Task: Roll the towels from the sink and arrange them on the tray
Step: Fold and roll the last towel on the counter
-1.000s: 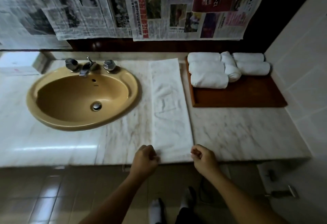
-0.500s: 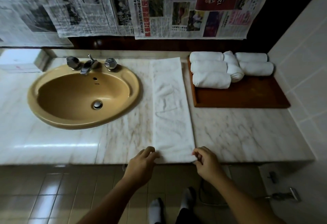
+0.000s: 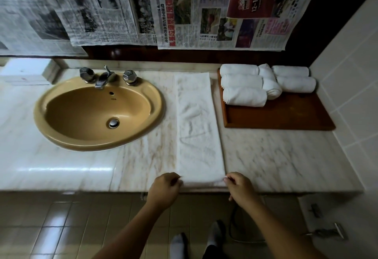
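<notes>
So, starting roll: pinching towel [image 3: 199, 127] at 6 o'clock with left hand [image 3: 164, 190], right hand [image 3: 240, 187]; next, roll tight toward 12, edges even.

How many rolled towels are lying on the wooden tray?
6 on the tray: three rolls in the left column, one lengthwise in the middle, two at right; others may be hidden.
</notes>
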